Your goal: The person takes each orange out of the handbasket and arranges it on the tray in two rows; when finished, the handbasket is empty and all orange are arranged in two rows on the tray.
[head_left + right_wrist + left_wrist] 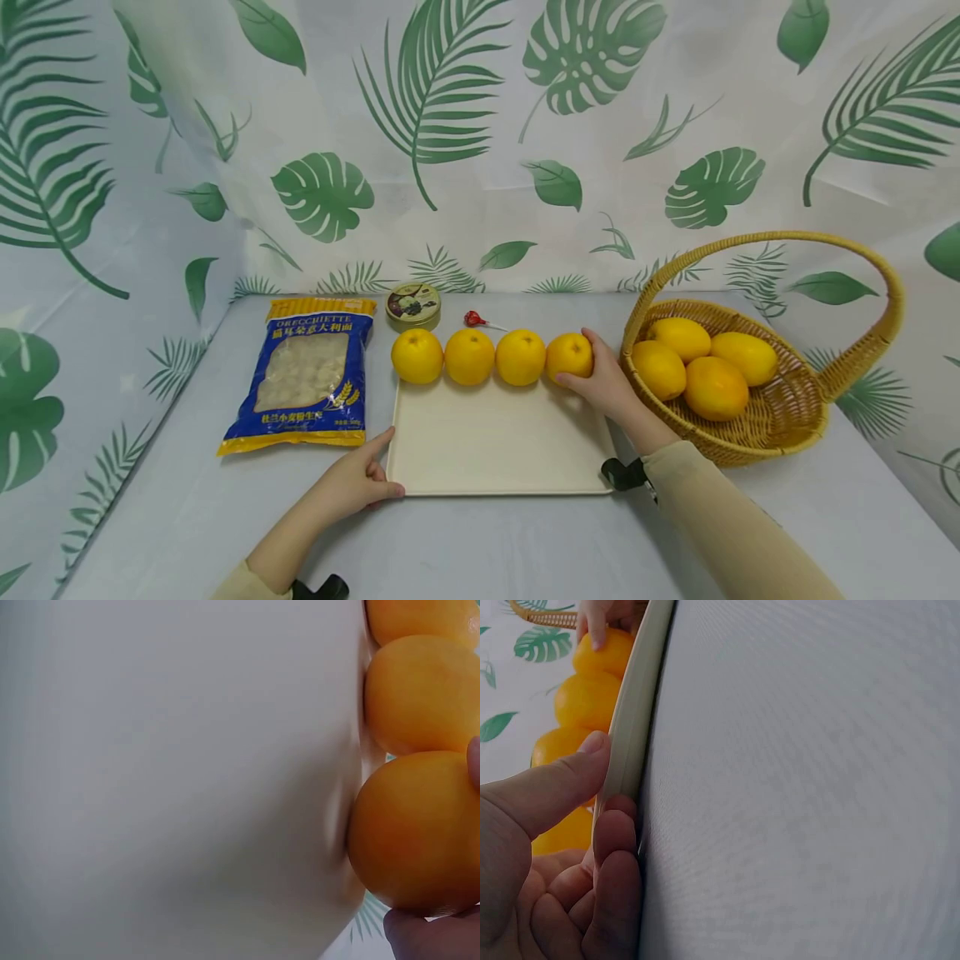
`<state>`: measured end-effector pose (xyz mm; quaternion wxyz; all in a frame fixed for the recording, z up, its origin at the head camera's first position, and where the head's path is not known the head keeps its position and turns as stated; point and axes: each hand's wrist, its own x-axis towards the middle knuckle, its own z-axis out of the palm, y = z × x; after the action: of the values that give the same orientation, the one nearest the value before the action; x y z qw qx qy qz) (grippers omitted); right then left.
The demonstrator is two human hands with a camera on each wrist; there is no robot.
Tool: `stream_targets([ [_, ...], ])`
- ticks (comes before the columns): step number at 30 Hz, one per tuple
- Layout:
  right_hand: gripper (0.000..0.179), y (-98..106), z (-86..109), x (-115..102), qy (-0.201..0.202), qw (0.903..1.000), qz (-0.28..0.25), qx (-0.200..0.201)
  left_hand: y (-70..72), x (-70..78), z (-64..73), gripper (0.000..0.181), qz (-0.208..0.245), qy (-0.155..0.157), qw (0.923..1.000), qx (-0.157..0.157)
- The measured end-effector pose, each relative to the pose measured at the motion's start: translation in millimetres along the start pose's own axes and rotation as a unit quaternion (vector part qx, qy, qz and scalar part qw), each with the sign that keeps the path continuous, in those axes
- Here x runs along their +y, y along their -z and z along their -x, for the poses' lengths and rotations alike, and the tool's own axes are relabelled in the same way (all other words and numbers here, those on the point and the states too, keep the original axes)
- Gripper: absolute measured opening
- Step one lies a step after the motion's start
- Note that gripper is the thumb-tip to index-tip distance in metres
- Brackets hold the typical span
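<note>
Several oranges stand in a row along the far edge of a cream rectangular tray. My right hand grips the rightmost orange from its right side, thumb at the front and fingers behind. In the right wrist view that orange sits against the tray's rim, beside another orange. My left hand holds the tray at its near left corner. The left wrist view shows the thumb on the rim and the other fingers curled against the tray's side.
A wicker basket with a tall handle and several yellow-orange fruits stands to the right. On the left lies a blue and yellow orecchiette bag. Behind the row are a round tin and a red lollipop.
</note>
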<state>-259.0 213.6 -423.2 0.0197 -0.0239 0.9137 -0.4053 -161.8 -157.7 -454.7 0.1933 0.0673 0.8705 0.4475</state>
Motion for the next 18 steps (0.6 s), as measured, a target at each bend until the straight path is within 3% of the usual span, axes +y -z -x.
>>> stream_targets([
  [18,0.093,-1.9,-10.0,2.4,0.011,0.9999,0.003,0.002,0.3,0.5,1.1,0.091,-0.009,-0.003,0.9999,0.004],
])
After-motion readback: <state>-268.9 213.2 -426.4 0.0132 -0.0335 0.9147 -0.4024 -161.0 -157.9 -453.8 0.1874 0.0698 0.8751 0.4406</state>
